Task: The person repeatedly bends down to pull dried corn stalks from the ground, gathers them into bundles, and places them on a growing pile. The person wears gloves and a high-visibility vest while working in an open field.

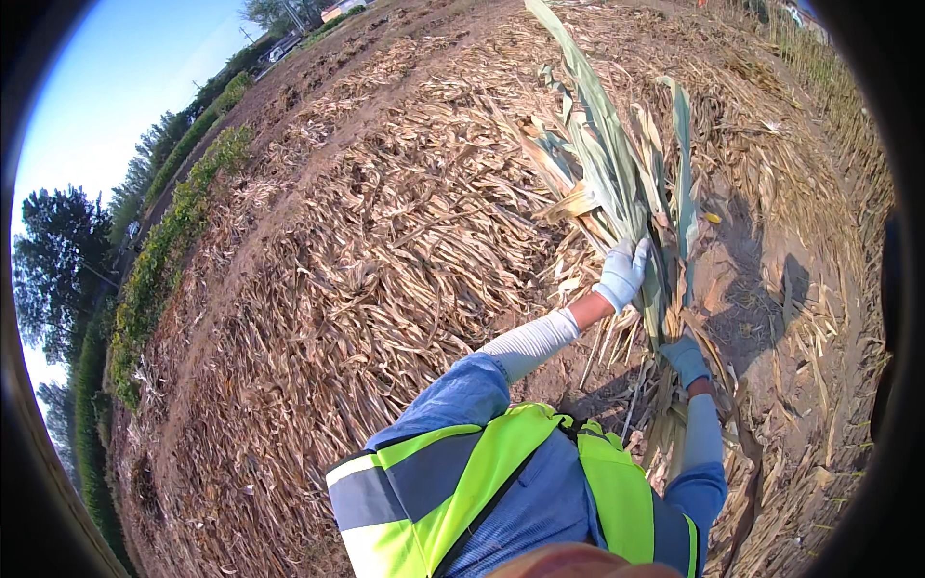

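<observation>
A bundle of maize stalks (611, 170) with long, pale green and tan leaves slants away in front of me. My left hand (623, 273), in a light work glove, is closed around the bundle's near side, thumb pointing up along the leaves. Lower down, nearer my body, my gloved right hand (685, 359) grips the same bundle at its narrower part. The fingers of both hands are partly hidden by gloves and leaves. Below the right hand, dry stalk ends and leaves (661, 415) hang towards my vest.
Cut, dry maize stalks (405, 238) lie thickly over the ground to my left. Bare soil (730, 289) with shadows on it shows at right. A small yellow piece (712, 217) lies beyond the bundle. Green bushes (170, 267) line the field's left edge; standing stalks (816, 65) rise at far right.
</observation>
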Demonstrator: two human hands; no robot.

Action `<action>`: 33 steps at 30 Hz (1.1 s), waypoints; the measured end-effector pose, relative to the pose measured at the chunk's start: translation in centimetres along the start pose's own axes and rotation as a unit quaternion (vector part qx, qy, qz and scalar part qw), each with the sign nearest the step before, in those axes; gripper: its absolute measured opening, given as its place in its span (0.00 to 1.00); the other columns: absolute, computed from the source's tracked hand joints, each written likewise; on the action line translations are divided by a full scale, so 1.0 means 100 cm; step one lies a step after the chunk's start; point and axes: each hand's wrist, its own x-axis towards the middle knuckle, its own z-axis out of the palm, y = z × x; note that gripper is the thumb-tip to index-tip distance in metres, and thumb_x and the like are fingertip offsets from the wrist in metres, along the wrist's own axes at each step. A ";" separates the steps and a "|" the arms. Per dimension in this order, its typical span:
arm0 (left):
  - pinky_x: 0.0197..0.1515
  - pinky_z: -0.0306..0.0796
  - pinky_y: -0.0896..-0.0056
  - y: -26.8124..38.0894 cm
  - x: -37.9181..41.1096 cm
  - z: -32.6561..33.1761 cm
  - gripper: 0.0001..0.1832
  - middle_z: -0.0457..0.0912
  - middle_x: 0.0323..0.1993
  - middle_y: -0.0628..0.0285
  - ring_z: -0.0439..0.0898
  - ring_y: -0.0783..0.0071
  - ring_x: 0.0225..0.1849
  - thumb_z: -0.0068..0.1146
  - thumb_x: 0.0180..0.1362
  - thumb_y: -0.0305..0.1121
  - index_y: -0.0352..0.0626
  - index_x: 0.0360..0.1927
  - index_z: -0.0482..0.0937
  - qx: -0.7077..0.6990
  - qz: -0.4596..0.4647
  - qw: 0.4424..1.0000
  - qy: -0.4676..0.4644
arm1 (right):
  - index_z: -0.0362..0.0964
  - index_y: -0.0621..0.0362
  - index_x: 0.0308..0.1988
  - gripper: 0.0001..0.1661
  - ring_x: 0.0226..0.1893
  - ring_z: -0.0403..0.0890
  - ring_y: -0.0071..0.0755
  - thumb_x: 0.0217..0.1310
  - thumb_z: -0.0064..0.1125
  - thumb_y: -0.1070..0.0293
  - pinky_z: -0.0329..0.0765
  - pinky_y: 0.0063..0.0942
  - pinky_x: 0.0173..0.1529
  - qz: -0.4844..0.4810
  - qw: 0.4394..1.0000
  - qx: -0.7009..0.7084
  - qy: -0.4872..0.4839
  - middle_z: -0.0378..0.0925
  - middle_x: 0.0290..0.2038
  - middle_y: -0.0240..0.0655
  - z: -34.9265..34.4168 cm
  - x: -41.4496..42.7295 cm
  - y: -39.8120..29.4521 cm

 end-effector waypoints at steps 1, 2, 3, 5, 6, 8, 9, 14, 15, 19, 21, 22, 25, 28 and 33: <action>0.36 0.68 0.58 0.033 -0.001 -0.016 0.14 0.75 0.27 0.45 0.75 0.48 0.31 0.42 0.62 0.37 0.35 0.41 0.71 -0.038 -0.009 0.998 -0.056 | 0.70 0.63 0.44 0.26 0.37 0.78 0.34 0.46 0.62 0.60 0.74 0.30 0.42 -0.012 1.000 -0.009 -0.006 0.78 0.38 0.36 0.008 -0.005 0.000; 0.35 0.68 0.56 0.028 0.003 -0.015 0.13 0.75 0.27 0.44 0.75 0.46 0.31 0.43 0.62 0.37 0.36 0.39 0.71 0.015 0.026 0.997 -0.072 | 0.71 0.62 0.43 0.25 0.37 0.78 0.34 0.46 0.62 0.59 0.74 0.30 0.42 -0.017 1.000 -0.017 -0.013 0.78 0.38 0.36 0.016 -0.013 0.003; 0.34 0.67 0.55 0.022 0.010 -0.013 0.12 0.74 0.26 0.44 0.74 0.44 0.32 0.43 0.61 0.36 0.36 0.38 0.70 0.071 0.061 0.992 -0.086 | 0.71 0.62 0.43 0.24 0.36 0.78 0.33 0.47 0.62 0.59 0.74 0.30 0.41 -0.024 0.999 -0.016 -0.018 0.78 0.38 0.35 0.026 -0.023 0.005; 0.28 0.68 0.57 0.001 0.033 -0.018 0.10 0.74 0.20 0.48 0.75 0.49 0.24 0.42 0.62 0.35 0.38 0.35 0.70 0.143 0.088 0.983 -0.076 | 0.72 0.61 0.42 0.23 0.36 0.78 0.33 0.47 0.61 0.58 0.74 0.31 0.41 -0.036 0.999 -0.019 -0.036 0.78 0.37 0.35 0.039 -0.035 0.010; 0.25 0.67 0.61 -0.012 0.043 -0.022 0.11 0.73 0.18 0.52 0.74 0.57 0.21 0.42 0.62 0.36 0.38 0.34 0.70 0.066 -0.027 0.990 -0.120 | 0.72 0.61 0.41 0.23 0.36 0.77 0.33 0.48 0.61 0.58 0.74 0.31 0.41 -0.036 0.998 -0.022 -0.047 0.78 0.37 0.35 0.046 -0.040 0.016; 0.20 0.64 0.71 -0.058 0.053 -0.037 0.11 0.71 0.15 0.63 0.70 0.77 0.16 0.43 0.63 0.36 0.38 0.33 0.71 0.060 -0.144 0.982 -0.108 | 0.73 0.60 0.41 0.21 0.35 0.77 0.33 0.48 0.60 0.57 0.74 0.31 0.40 -0.053 0.995 -0.023 -0.078 0.78 0.36 0.34 0.062 -0.036 0.018; 0.19 0.63 0.74 -0.049 0.053 -0.038 0.11 0.71 0.15 0.66 0.68 0.78 0.15 0.42 0.63 0.36 0.39 0.32 0.71 0.040 -0.184 0.975 -0.116 | 0.73 0.60 0.40 0.21 0.35 0.77 0.32 0.49 0.60 0.57 0.73 0.32 0.40 -0.037 0.996 -0.016 -0.079 0.78 0.36 0.34 0.066 -0.050 0.026; 0.18 0.58 0.79 -0.040 0.073 -0.064 0.12 0.68 0.15 0.72 0.63 0.84 0.15 0.43 0.64 0.39 0.43 0.31 0.73 -0.155 -0.201 0.965 -0.065 | 0.75 0.58 0.38 0.19 0.34 0.76 0.32 0.51 0.58 0.56 0.73 0.33 0.38 -0.021 0.997 0.010 -0.079 0.78 0.34 0.33 0.079 -0.062 0.033; 0.16 0.57 0.79 -0.059 0.070 -0.100 0.12 0.67 0.14 0.72 0.62 0.84 0.13 0.43 0.64 0.40 0.44 0.31 0.73 -0.151 -0.184 0.971 -0.004 | 0.75 0.58 0.37 0.19 0.34 0.76 0.32 0.51 0.58 0.55 0.73 0.33 0.38 -0.063 0.992 0.009 -0.106 0.78 0.34 0.33 0.086 -0.040 0.020; 0.10 0.52 0.84 -0.059 0.068 -0.144 0.14 0.64 0.12 0.74 0.58 0.87 0.09 0.40 0.65 0.41 0.45 0.29 0.72 -0.258 -0.181 0.947 0.058 | 0.77 0.57 0.35 0.18 0.33 0.76 0.31 0.53 0.56 0.54 0.72 0.34 0.37 -0.055 0.987 0.087 -0.120 0.78 0.33 0.32 0.081 -0.025 -0.001; 0.10 0.52 0.85 -0.045 0.055 -0.163 0.14 0.62 0.11 0.75 0.57 0.87 0.09 0.40 0.65 0.40 0.44 0.28 0.71 -0.239 -0.213 0.942 0.103 | 0.77 0.58 0.35 0.18 0.34 0.76 0.30 0.53 0.56 0.55 0.72 0.32 0.39 -0.072 0.974 0.163 -0.138 0.78 0.33 0.33 0.068 -0.004 -0.022; 0.10 0.51 0.85 -0.058 0.049 -0.167 0.15 0.61 0.11 0.75 0.56 0.87 0.09 0.39 0.65 0.41 0.45 0.27 0.70 -0.269 -0.208 0.933 0.119 | 0.77 0.59 0.36 0.18 0.35 0.76 0.29 0.53 0.55 0.55 0.72 0.31 0.41 -0.093 0.957 0.228 -0.154 0.78 0.34 0.33 0.054 0.010 -0.038; 0.09 0.49 0.84 -0.071 0.028 -0.158 0.16 0.59 0.10 0.75 0.54 0.87 0.08 0.39 0.65 0.43 0.46 0.26 0.69 -0.318 -0.228 0.910 0.137 | 0.77 0.62 0.37 0.19 0.39 0.77 0.27 0.54 0.54 0.58 0.71 0.25 0.47 -0.150 0.898 0.369 -0.187 0.79 0.35 0.34 0.026 0.032 -0.073; 0.08 0.45 0.81 -0.072 0.014 -0.137 0.16 0.56 0.09 0.75 0.51 0.85 0.07 0.38 0.65 0.45 0.47 0.27 0.68 -0.386 -0.278 0.871 0.122 | 0.76 0.60 0.39 0.17 0.43 0.76 0.29 0.60 0.48 0.59 0.67 0.28 0.54 -0.222 0.897 0.337 -0.182 0.78 0.39 0.35 0.027 0.033 -0.100; 0.08 0.45 0.81 -0.050 0.024 -0.110 0.16 0.57 0.09 0.76 0.52 0.85 0.07 0.39 0.64 0.47 0.49 0.26 0.67 -0.449 -0.283 0.833 0.154 | 0.77 0.61 0.39 0.16 0.42 0.76 0.26 0.57 0.52 0.60 0.68 0.25 0.53 -0.191 0.883 0.376 -0.206 0.79 0.38 0.33 0.031 0.016 -0.147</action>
